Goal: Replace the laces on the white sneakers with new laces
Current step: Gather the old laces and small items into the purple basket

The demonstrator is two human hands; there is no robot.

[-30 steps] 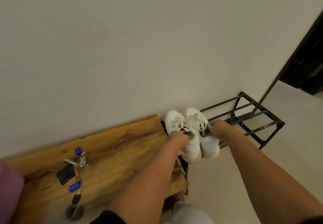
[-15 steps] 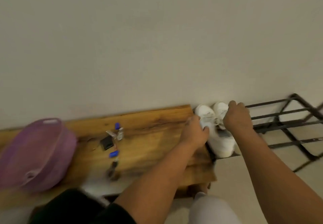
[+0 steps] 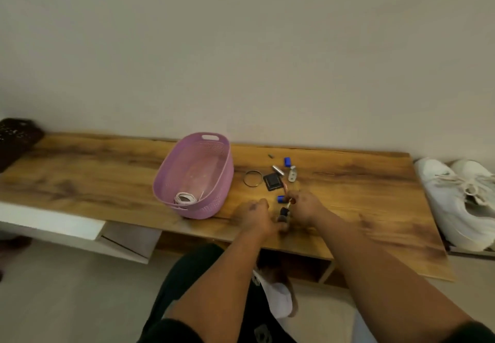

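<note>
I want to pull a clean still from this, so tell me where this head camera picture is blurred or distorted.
Head view: both hands, left and right, are smeared by motion, so their hold cannot be judged; the small items beside them are soft. The purple basket and white sneakers read more clearly. Wide-angle bending curves the wooden bench edges. Light is even, no glare.

Both hands are smeared by motion blur: the left hand (image 3: 255, 215) and right hand (image 3: 304, 206) sit close together over a small dark object (image 3: 283, 215), and whether either grips it cannot be told. The right white sneaker (image 3: 479, 179) is cut off by the right edge. The dark thing (image 3: 16, 139) at the far left is cropped by the left edge. Small bits (image 3: 282, 172) scattered on the wooden bench (image 3: 107, 171) are too small to identify. The white coil (image 3: 184, 198) in the pink basket (image 3: 214, 203) is partly hidden by its wall
</note>
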